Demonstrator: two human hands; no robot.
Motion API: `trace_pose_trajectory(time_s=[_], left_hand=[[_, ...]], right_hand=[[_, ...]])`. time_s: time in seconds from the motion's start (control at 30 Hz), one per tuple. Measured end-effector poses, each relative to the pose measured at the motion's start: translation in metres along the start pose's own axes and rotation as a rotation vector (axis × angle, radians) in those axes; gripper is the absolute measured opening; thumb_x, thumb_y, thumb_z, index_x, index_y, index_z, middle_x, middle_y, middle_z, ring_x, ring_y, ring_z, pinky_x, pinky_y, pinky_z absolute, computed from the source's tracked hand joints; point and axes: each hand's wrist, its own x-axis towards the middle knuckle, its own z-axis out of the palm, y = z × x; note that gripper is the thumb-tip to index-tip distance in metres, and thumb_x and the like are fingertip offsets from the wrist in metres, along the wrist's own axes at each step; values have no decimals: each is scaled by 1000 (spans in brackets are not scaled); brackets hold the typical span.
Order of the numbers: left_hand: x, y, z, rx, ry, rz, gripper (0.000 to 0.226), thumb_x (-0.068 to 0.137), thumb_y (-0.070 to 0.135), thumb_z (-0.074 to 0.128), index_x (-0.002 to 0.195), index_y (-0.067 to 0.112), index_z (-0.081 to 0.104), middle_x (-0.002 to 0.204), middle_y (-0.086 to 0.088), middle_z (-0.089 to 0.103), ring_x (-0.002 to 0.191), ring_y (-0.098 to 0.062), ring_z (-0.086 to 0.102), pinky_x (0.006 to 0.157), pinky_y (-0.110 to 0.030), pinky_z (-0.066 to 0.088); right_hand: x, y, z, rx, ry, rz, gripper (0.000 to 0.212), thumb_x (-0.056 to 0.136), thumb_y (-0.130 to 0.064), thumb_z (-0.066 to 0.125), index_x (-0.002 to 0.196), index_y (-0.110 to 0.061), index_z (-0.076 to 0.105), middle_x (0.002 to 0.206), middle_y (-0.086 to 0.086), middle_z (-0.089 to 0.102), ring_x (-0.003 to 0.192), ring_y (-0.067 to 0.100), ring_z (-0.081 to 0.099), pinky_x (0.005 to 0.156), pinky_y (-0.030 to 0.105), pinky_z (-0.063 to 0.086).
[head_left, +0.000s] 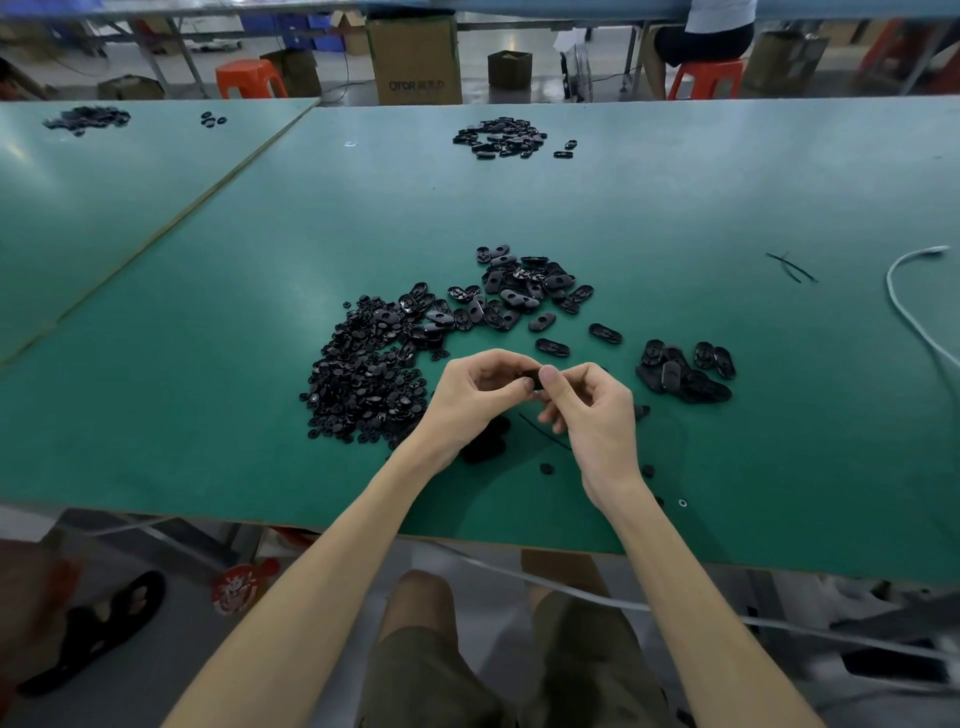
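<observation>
**Above the green table's near edge: two hands pinched one black part**

Above the near edge of the green table (208, 364), the left hand (470, 395) and right hand (587, 410) met with fingers curled. Both pinched one black part (531, 375) between the fingertips, held clear of the surface. The part looked small, dark and slightly glossy. The right thumb covered most of it, so its shape could not be told.

Counts, left to right:
- one far-left heap (88, 118) of black bits
- three loose rings (213, 119) beside it
- one big round-piece heap (363, 384) just left of the left hand, too many to count
- one far heap (501, 136) near the back edge
- one spread of oval shells (519, 291) beyond the hands, running into the round-piece heap
- two single ovals (552, 347) lying apart, just past the fingertips
- one oval cluster (685, 371) right of the right hand, overlapping, count unclear
- two thin black strips (789, 267), crossed
- one white cable (904, 306)

Hidden or unclear:
- the dark pieces (485, 441) below the left wrist were blurred and partly covered
- a thin black wire (540, 434) ran behind the right hand, its end unseen
- the white cable was cut off by the right frame edge
- the far-left heap was too small to make out single pieces
</observation>
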Motion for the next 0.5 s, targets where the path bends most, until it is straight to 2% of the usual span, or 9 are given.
trace_pose_trajectory(time_s=[0.17, 0.27, 0.33, 0.5], left_hand=[[-1, -1, 3, 46, 33, -31, 17, 91, -4, 69, 97, 11, 75, 89, -1, 78, 81, -10, 73, 76, -19, 55], [0, -3, 4, 90, 59, -40, 12, 91, -2, 70, 96, 8, 74, 89, -9, 78, 79, -14, 70, 77, -27, 57], [0, -3, 4, 88, 58, -35, 14, 91, -1, 71, 95, 12, 75, 91, -11, 78, 80, -16, 70, 79, -32, 57], [-2, 1, 0, -28, -4, -12, 16, 90, 6, 77, 102, 17, 79, 100, -5, 80, 94, -17, 75, 85, -22, 56]], right_hand=[[-1, 0, 0, -43, -14, -1, 24, 98, -27, 74, 86, -7, 67, 69, -1, 74, 52, 8, 57, 55, 21, 48], [-1, 1, 1, -90, -16, -6, 24, 98, -28, 73, 85, -8, 67, 65, -3, 72, 51, 6, 56, 56, 21, 47], [-1, 1, 1, -100, -13, -7, 24, 99, -28, 72, 85, -9, 67, 66, -3, 72, 51, 6, 57, 56, 21, 47], [1, 3, 0, -33, 38, 7, 26, 99, -31, 72, 86, -9, 66, 73, 0, 75, 56, 11, 61, 55, 22, 49]])
